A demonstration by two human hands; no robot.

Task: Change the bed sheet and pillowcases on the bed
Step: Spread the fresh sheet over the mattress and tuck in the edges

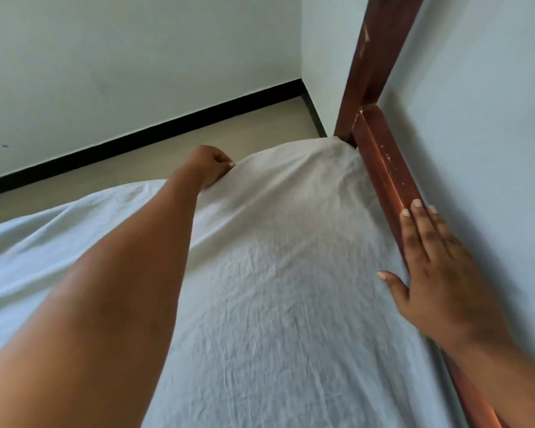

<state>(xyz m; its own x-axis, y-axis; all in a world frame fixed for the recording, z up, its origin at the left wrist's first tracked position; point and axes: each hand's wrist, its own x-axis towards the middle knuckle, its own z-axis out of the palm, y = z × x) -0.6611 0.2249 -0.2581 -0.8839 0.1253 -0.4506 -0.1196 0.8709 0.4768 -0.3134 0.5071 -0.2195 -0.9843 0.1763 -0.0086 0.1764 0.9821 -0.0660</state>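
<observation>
Both hands engaged. Left hand (pixel 212 166) is at the far edge, fingers curled, apparently pinching the white bed sheet (pixel 275 273) spread beneath it. Right hand (pixel 436 273) lies flat, fingers straight, on the wooden bed rail (pixel 383 168) beside the sheet.

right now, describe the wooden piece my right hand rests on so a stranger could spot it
Start at the white bed sheet and follow its right edge toward the wall. Between them runs a reddish-brown bed rail, under the flat right hand. Unlike the upright bedpost it meets, it lies level along the sheet.
</observation>
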